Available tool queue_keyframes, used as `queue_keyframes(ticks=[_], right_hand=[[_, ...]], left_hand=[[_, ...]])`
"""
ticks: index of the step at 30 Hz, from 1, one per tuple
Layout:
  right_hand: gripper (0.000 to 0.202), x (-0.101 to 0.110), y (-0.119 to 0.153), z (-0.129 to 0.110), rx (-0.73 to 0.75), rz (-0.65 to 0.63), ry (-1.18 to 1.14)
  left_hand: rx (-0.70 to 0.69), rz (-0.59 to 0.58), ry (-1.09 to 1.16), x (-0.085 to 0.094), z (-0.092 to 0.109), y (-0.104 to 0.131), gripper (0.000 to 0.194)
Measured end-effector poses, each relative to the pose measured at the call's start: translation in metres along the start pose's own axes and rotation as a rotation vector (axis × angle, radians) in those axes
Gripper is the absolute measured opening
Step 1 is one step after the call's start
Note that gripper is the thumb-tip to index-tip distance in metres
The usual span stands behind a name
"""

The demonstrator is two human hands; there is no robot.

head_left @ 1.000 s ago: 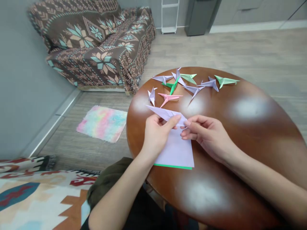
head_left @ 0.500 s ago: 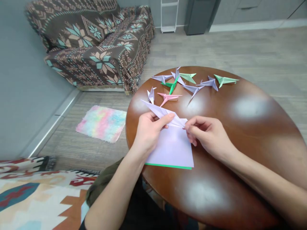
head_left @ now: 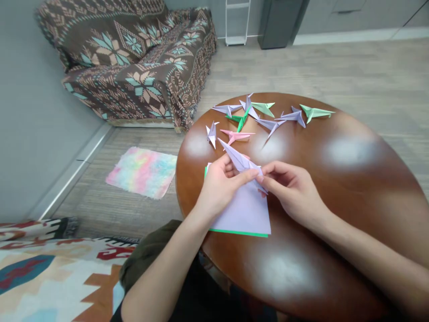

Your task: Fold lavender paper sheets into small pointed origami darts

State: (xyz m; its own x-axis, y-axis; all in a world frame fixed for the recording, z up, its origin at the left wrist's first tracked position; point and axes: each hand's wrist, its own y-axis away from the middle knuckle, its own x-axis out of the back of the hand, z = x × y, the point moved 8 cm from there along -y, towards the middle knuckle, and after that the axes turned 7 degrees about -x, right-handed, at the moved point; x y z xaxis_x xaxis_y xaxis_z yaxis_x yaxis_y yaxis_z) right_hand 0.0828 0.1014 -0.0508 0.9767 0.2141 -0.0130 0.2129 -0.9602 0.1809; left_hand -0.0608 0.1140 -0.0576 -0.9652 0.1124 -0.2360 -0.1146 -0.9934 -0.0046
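A folded lavender paper [head_left: 238, 158], long and pointed at its upper left end, is held between both hands over the table. My left hand [head_left: 223, 181] grips it with the thumb on top and the fingers beneath. The thumb and fingertips of my right hand [head_left: 290, 185] pinch its lower right end. Beneath the hands lies a stack of square sheets [head_left: 243, 214], lavender on top with a green edge showing. Just beyond are a pink folded paper figure [head_left: 237, 136] and a white-lavender one [head_left: 211, 133].
Several more folded figures, among them a dark green one [head_left: 239, 120] and a light green one [head_left: 315, 112], lie along the far edge of the round brown table [head_left: 335, 188]. A patterned sofa [head_left: 134, 76] and a pastel rug [head_left: 143, 172] are at the left.
My left hand has moved right, closer to my right hand. The lavender paper has shifted right and tilted more steeply, and the stack's upper left corner now shows.
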Motion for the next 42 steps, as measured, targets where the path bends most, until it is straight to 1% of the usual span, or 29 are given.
queue_keyframes(ticks=[2,4,6,8,10,12,14,15,17,19,20,23,31,34,36,38,39,40,42], right_hand=[[0.015,0.004,0.0,-0.001,0.013,0.049,-0.019],[0.016,0.007,-0.001,-0.002,0.017,0.069,-0.006],[0.017,0.009,-0.002,-0.003,0.013,0.074,0.051],[0.016,0.014,-0.003,-0.005,0.02,0.113,0.117],[0.012,0.017,-0.004,-0.007,0.033,0.121,0.124],[0.01,0.014,-0.005,-0.006,0.031,0.07,0.102],[0.01,0.011,-0.006,-0.005,0.021,0.029,0.107],[0.01,0.011,-0.006,-0.005,0.021,0.029,0.116],[0.011,0.012,-0.006,-0.006,0.028,0.051,0.128],[0.012,0.012,-0.005,-0.006,0.027,0.059,0.134],[0.013,0.012,-0.005,-0.007,0.027,0.054,0.137],[0.016,0.009,-0.005,-0.008,0.026,0.012,0.189],[0.013,0.005,-0.002,-0.021,0.071,-0.121,0.352],[0.018,0.004,-0.002,-0.026,0.129,-0.139,0.407],[0.017,0.005,-0.001,-0.03,0.19,-0.111,0.431],[0.012,0.006,0.001,-0.035,0.266,-0.066,0.429],[0.009,0.008,0.003,-0.039,0.316,-0.028,0.436],[0.006,0.011,0.005,-0.044,0.379,0.027,0.452],[0.008,0.018,0.014,-0.056,0.541,0.17,0.517]], left_hand=[[-0.036,-0.01,0.009,-0.004,0.002,0.0,0.039],[-0.036,-0.047,0.005,-0.009,0.002,0.001,0.034],[-0.042,-0.045,-0.024,-0.008,0.002,0.001,0.029],[-0.038,-0.045,-0.068,-0.006,0.003,0.003,0.026],[-0.003,-0.085,-0.098,-0.008,0.003,0.005,0.029],[0.038,-0.145,-0.121,-0.012,0.002,0.008,0.037],[0.047,-0.156,-0.151,-0.012,0.003,0.009,0.041],[0.037,-0.144,-0.171,-0.012,0.004,0.009,0.039],[0.003,-0.12,-0.217,-0.01,0.008,0.008,0.028],[-0.02,-0.135,-0.251,-0.01,0.01,0.008,0.017],[-0.022,-0.158,-0.26,-0.011,0.01,0.008,0.015],[-0.008,-0.209,-0.27,-0.013,0.01,0.008,0.013],[0.078,-0.27,-0.252,-0.007,0.01,0.008,0.009],[0.068,-0.273,-0.265,-0.006,0.012,0.008,0.01],[0.037,-0.268,-0.295,-0.006,0.014,0.008,0.012],[-0.007,-0.271,-0.323,-0.008,0.015,0.007,0.014],[-0.039,-0.248,-0.333,-0.006,0.016,0.006,0.015],[-0.071,-0.2,-0.334,-0.003,0.018,0.005,0.018],[-0.102,-0.054,-0.263,0.007,0.02,0.002,0.033]])
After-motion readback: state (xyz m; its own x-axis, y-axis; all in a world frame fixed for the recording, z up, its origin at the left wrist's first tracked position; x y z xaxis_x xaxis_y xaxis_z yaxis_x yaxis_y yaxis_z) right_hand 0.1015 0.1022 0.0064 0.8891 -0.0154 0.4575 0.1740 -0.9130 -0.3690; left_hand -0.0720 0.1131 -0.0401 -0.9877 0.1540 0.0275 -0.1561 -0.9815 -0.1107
